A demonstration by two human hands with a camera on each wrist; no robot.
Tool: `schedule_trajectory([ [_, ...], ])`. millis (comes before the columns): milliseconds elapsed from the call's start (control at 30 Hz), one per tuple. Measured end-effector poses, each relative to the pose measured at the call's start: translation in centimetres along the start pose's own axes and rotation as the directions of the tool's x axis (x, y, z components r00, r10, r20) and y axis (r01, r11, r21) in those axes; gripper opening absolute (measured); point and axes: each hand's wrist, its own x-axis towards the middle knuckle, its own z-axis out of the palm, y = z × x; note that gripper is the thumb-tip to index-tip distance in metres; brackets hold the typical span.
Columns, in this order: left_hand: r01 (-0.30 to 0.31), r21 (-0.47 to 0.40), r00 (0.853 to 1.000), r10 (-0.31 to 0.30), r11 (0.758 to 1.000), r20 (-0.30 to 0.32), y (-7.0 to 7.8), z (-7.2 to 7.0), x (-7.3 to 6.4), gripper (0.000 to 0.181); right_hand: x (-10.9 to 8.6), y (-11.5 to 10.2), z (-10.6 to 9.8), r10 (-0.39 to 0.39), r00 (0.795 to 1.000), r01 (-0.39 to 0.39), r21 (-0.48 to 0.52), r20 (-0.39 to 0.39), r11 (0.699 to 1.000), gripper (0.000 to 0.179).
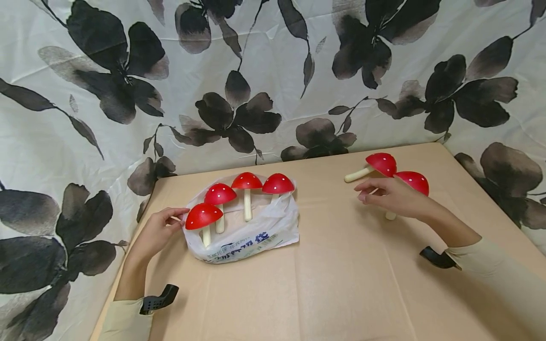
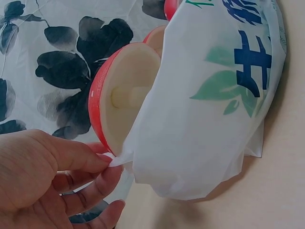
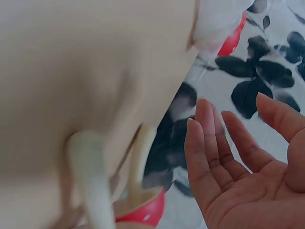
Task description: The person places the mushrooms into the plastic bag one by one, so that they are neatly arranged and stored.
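Note:
A white plastic bag [image 1: 279, 232] with blue lettering lies on the table at the left, several red-capped toy mushrooms [image 1: 204, 215] standing in its open mouth. My left hand [image 1: 158, 232] is at the bag's left edge; in the left wrist view its thumb and fingers [image 2: 102, 164] pinch a corner of the plastic beside a mushroom's hollow cap [image 2: 136, 67]. Over at the right, one toy mushroom [image 1: 381, 164] lies on its side, with another mushroom [image 1: 414, 182] partly hidden behind my right hand [image 1: 394, 195]. That hand holds nothing, its fingers loosely extended in the right wrist view.
The tan tabletop [image 1: 332, 284] stretches between the bag and the two mushrooms at the right. A white cloth [image 1: 294, 94] with dark flowers hangs behind the table and shows along both sides. Black straps [image 1: 159, 299] sit at both wrists.

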Motion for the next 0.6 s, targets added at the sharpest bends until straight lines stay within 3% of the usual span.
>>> schedule_trajectory([
  [133, -0.005, -0.007, 1.000, 0.005, 1.000, 0.000, -0.1, 0.0, 0.1, 0.032, -1.1, 1.6, -0.5, 0.010, 1.000, -0.010, 0.059, 0.016, 0.998, 0.040],
  [367, -0.002, -0.007, 1.000, 0.002, 1.000, 0.001, -0.1, 0.0, 0.0, 0.032, -3.3, 3.5, -1.7, 0.100, 0.995, -0.100, 0.033, 0.015, 0.994, 0.044],
  [600, 0.004, -0.014, 1.000, -0.004, 1.000, 0.003, 0.1, 0.0, 0.0, 0.032, -4.6, 4.6, -2.7, 0.142, 0.990, -0.142, -0.002, 0.018, 0.990, 0.050],
])
